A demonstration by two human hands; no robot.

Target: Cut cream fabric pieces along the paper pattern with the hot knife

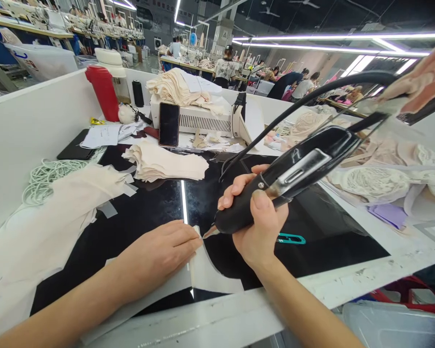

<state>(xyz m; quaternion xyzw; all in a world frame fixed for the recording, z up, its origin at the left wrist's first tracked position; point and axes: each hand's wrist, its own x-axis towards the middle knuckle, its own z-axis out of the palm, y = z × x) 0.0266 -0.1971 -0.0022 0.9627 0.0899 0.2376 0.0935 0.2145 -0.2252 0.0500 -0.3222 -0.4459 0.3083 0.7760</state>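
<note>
Right fingers (238,185) clamped round black tool (293,169), tip (210,232) just beside left fingers (184,238) atop pale piece (212,275); whether pinching, cannot tell

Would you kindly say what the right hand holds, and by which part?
The right hand grips a black handheld tool around its lower body, near the tip.

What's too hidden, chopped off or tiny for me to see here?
In the head view:
Some pale material: covered by the left hand.
Black handheld tool: grip partly covered by the right hand.
Translucent plastic bin: cut off by the bottom edge.
What distant people handle: too small, blurred.
</note>
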